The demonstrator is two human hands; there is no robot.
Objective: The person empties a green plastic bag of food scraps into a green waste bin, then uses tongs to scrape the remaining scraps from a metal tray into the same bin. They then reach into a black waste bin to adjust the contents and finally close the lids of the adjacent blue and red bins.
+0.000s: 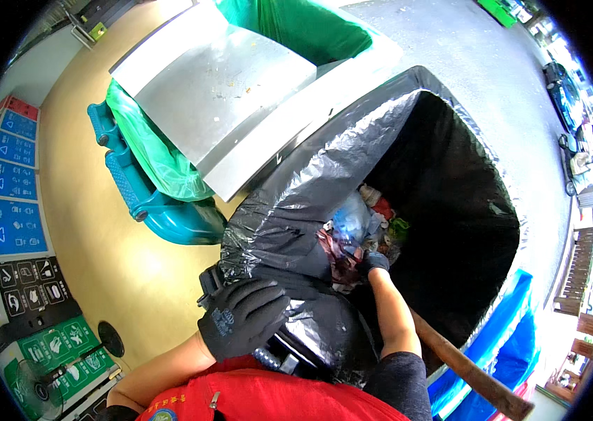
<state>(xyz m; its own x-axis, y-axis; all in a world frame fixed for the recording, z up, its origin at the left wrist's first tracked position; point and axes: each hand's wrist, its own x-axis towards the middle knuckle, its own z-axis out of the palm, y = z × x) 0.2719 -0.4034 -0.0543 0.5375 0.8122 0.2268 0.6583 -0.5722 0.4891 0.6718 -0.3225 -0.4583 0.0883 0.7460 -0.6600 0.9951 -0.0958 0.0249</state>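
My left hand (243, 318), in a black work glove, rests with its fingers extended on the near left edge of a large bin lined with a black plastic bag (317, 184). My right hand (375, 261) is deep inside the bin and also wears a dark glove. It touches a heap of mixed rubbish, beside a crumpled reddish-brown wrapper (343, 266). A clear bluish plastic bag (351, 218) lies on the heap just beyond it. The right fingertips are too dark and covered to show whether they grip anything. A wooden handle (470, 363) leans out over the bin's near right rim.
Beyond the bin stands a container with a green liner (322, 37) and a grey lid panel (222, 84). A teal wheeled-bin lid (186, 221) juts out at left. Sorting bins with blue panels (15, 226) and a fan (38, 387) line the left; a blue bag (506, 358) hangs at right.
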